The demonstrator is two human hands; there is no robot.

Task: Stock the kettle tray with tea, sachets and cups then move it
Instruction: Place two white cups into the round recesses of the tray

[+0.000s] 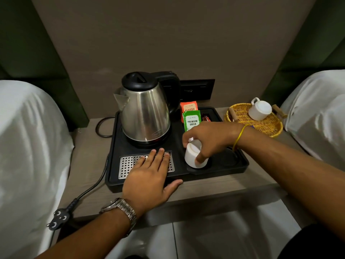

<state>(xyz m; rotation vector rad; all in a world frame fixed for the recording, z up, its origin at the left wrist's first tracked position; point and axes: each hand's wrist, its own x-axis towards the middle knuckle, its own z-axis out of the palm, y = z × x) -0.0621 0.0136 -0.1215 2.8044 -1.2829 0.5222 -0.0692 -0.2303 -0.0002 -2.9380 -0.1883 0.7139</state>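
**Cup half-seated, tray braced**

Flat and spread, the left hand (pixel 149 176) presses on the tray's (pixel 242 161) perforated grille (pixel 128 163), thumb on the front rim. To its right the right hand (pixel 209 141) grips an upturned white cup (pixel 194 156) tilted over a round recess; released crooked, it could topple. Further right, a second cup (pixel 259 109) waits in the wicker basket (pixel 261 126).

The wooden bedside table (pixel 214 186) carried a black kettle tray (pixel 244 161), a wicker basket (pixel 265 126) to its right, and a black power cord (pixel 89 187).
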